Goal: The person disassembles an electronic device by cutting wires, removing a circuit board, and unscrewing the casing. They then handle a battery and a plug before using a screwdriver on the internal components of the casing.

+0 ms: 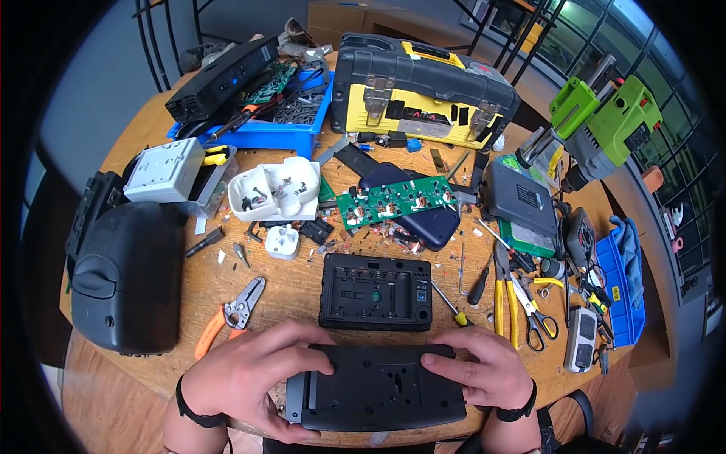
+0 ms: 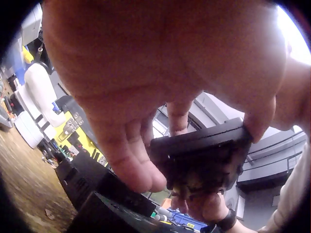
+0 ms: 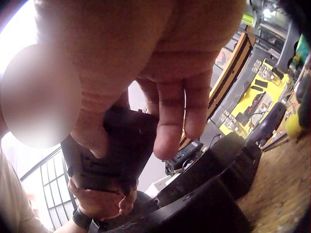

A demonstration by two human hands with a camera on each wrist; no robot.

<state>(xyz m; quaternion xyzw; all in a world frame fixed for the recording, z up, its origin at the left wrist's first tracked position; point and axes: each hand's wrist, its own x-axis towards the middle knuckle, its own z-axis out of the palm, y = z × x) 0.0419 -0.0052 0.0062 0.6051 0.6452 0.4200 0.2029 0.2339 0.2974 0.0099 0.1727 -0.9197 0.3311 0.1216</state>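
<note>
In the head view, a flat black plastic housing with screw holes and a small recessed slot is held up off the near table edge. My left hand grips its left end, thumb along the near edge and fingers over the far one. At the right end my right hand pinches it, with fingers on the upper face. The left wrist view shows the edge of the housing between thumb and fingers. Just beyond it on the table lies a second black housing, its open inner side facing up.
Orange-handled wire strippers lie left, beside a large black rounded case. Screwdrivers, pliers and scissors are at right. Behind are a green circuit board, white plastic shells, scattered debris and a yellow-black toolbox.
</note>
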